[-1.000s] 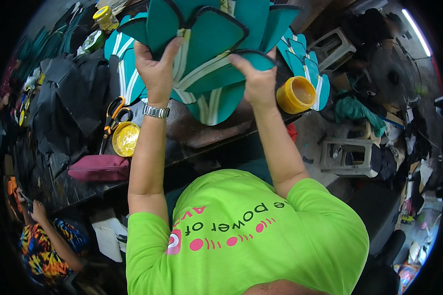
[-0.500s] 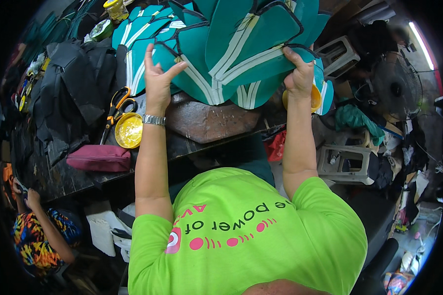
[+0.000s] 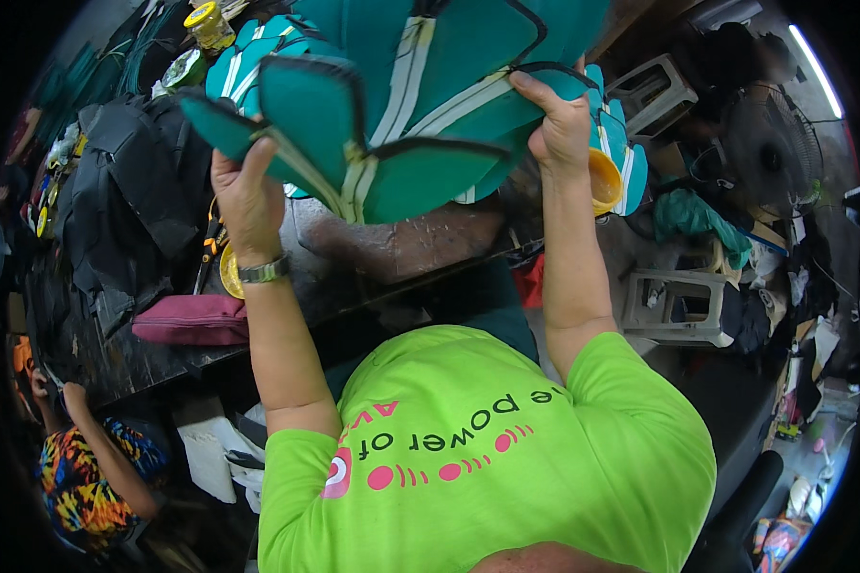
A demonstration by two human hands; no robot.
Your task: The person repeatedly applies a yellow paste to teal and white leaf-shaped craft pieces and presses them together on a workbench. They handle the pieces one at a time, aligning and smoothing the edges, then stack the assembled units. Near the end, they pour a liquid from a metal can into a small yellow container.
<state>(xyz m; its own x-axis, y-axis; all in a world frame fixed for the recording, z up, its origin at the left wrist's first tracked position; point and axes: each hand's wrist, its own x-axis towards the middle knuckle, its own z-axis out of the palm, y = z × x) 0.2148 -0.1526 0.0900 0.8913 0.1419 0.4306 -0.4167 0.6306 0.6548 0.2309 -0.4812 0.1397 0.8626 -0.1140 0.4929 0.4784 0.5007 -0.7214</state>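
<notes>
Teal sheet material fills the upper centre of the frame: a fan of overlapping teal panels (image 3: 459,67) with white strips (image 3: 406,81) and black edging (image 3: 440,145), lifted above the dark counter (image 3: 129,358). The left hand (image 3: 248,196), left of centre, has its grip pinched on a tapering panel at the near left of the fan, thumb toward the camera. The right hand (image 3: 559,134), right of the upper centre, grasps the other side with its thumb over the edge and its other fingers mostly hidden behind. Holding from both sides probably stops the limp-looking sheets folding over, and spreading them shows the strips to the wearer. Other teal pieces (image 3: 613,134) lie at the right, with more at upper left. Below the fan, a worn brown board (image 3: 430,244) lies bare, perhaps left so as working room. Orange-handled scissors (image 3: 210,244) and a yellow round container (image 3: 230,275) sit just beside the left wrist, seemingly within easy reach; a yellow tub (image 3: 605,181) is partly hidden behind the right forearm. The maroon pouch (image 3: 191,320) and heaped black fabric (image 3: 129,191) lie farther left, apparently set aside so the middle suits handling broad pieces.
</notes>
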